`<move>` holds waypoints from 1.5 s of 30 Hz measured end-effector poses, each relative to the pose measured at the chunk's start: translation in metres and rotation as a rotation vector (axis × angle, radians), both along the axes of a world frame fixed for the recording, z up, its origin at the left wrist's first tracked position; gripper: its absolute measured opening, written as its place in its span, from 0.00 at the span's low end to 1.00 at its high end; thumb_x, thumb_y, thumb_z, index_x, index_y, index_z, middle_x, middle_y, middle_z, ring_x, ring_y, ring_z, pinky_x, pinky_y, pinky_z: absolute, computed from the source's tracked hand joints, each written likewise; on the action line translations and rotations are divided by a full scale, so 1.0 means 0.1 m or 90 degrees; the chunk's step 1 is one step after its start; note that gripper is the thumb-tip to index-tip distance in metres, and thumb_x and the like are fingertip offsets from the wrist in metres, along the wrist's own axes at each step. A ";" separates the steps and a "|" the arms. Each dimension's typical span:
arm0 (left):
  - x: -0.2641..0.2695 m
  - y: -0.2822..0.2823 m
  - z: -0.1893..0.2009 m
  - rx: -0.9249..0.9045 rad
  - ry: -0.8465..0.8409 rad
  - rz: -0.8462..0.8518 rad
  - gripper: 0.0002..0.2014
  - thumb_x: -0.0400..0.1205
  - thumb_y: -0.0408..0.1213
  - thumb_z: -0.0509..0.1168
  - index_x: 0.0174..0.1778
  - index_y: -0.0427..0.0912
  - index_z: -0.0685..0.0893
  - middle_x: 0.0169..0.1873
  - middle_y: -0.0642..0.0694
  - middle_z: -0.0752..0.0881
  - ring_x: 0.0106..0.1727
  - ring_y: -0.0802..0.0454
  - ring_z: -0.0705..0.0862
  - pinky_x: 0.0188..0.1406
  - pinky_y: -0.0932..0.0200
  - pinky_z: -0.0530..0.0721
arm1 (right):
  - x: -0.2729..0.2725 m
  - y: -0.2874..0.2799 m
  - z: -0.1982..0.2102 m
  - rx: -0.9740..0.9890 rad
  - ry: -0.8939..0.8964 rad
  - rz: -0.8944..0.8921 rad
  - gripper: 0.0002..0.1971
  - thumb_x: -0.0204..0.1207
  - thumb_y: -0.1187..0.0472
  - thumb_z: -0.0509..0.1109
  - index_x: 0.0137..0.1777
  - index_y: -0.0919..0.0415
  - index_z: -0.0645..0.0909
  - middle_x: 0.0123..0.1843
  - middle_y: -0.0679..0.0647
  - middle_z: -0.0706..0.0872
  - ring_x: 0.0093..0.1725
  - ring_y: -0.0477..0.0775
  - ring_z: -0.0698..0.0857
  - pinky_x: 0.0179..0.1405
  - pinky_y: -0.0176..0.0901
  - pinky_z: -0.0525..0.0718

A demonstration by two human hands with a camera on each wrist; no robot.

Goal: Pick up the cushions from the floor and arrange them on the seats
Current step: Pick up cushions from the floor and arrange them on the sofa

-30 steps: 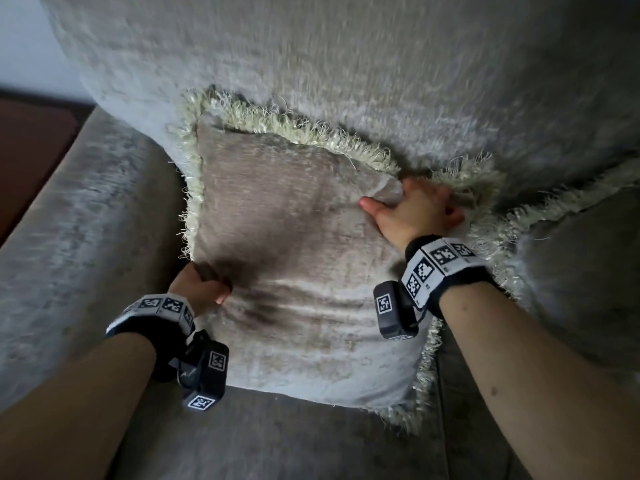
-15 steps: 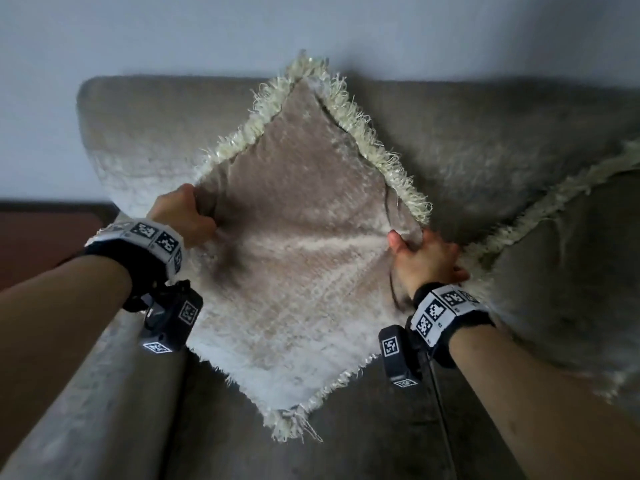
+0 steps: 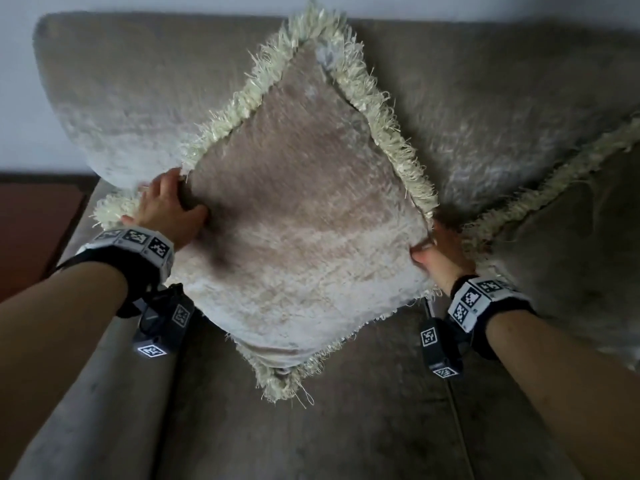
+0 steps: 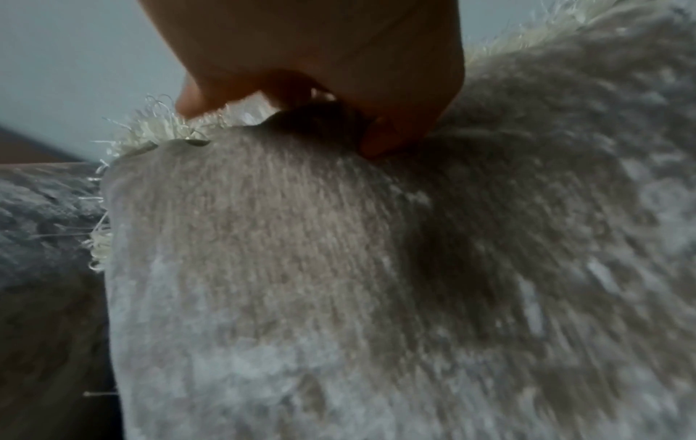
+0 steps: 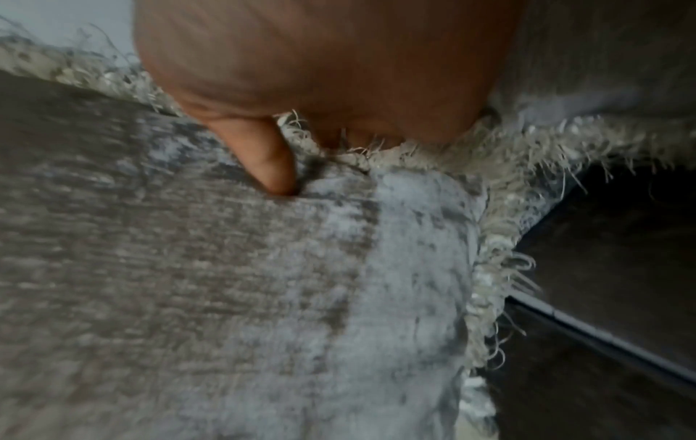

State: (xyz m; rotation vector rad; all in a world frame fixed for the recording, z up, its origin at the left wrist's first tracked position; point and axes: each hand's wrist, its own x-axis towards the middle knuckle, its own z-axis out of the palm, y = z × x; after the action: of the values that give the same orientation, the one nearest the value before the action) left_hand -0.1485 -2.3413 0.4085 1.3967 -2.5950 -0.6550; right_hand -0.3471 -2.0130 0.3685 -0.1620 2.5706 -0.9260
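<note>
A beige plush cushion [image 3: 304, 216] with a cream fringe stands on one corner, diamond-wise, against the sofa backrest [image 3: 145, 98]. My left hand [image 3: 169, 209] grips its left corner, thumb pressed into the front face and fingers behind the fringe. My right hand [image 3: 440, 251] grips the right corner, thumb on the front, fingers hidden behind. In the left wrist view the cushion [image 4: 376, 282] fills the frame under my left hand [image 4: 339, 119]. In the right wrist view my thumb [image 5: 263, 160] digs into the cushion [image 5: 226, 282].
A second fringed cushion [image 3: 571, 244] leans against the backrest at the right, close to my right hand. The sofa seat [image 3: 346, 427] lies below and the armrest [image 3: 97, 393] runs along the left. A reddish-brown floor [image 3: 31, 230] shows beyond the armrest.
The cushion has been turned from lying square to standing on one corner against the backrest. Both hands moved to its side corners; since half a second ago little has shifted.
</note>
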 end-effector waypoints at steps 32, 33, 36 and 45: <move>0.11 0.12 -0.50 -0.090 -0.015 -0.074 0.21 0.86 0.45 0.54 0.72 0.40 0.64 0.63 0.25 0.75 0.65 0.27 0.74 0.62 0.26 0.75 | -0.13 -0.07 -0.01 0.220 0.214 -0.028 0.21 0.85 0.49 0.55 0.70 0.62 0.74 0.71 0.69 0.74 0.72 0.70 0.72 0.72 0.64 0.69; 0.11 0.15 -0.50 -0.097 0.002 -0.060 0.22 0.86 0.45 0.54 0.74 0.42 0.62 0.64 0.26 0.75 0.66 0.28 0.74 0.62 0.25 0.75 | -0.09 -0.09 -0.02 0.212 0.220 -0.033 0.21 0.86 0.50 0.55 0.72 0.62 0.72 0.72 0.68 0.73 0.73 0.70 0.71 0.71 0.64 0.69; 0.15 0.28 -0.44 -0.140 0.029 -0.015 0.28 0.84 0.42 0.56 0.81 0.48 0.58 0.70 0.29 0.70 0.71 0.29 0.70 0.59 0.23 0.76 | 0.10 -0.17 -0.08 0.149 0.275 -0.076 0.25 0.84 0.54 0.51 0.77 0.63 0.70 0.75 0.67 0.72 0.72 0.72 0.72 0.67 0.66 0.72; 0.03 0.53 0.32 0.021 -0.080 -0.064 0.28 0.85 0.39 0.56 0.82 0.48 0.58 0.77 0.31 0.61 0.79 0.30 0.58 0.75 0.30 0.64 | 0.47 -0.51 0.54 0.040 0.120 -0.086 0.27 0.83 0.62 0.61 0.81 0.65 0.63 0.80 0.69 0.67 0.77 0.71 0.69 0.76 0.57 0.68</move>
State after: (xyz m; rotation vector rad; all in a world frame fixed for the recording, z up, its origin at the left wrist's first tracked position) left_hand -0.1453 -2.2884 0.4409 1.3664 -2.7794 -0.6465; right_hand -0.3000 -2.0639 0.4224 -0.0612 2.8098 -0.9156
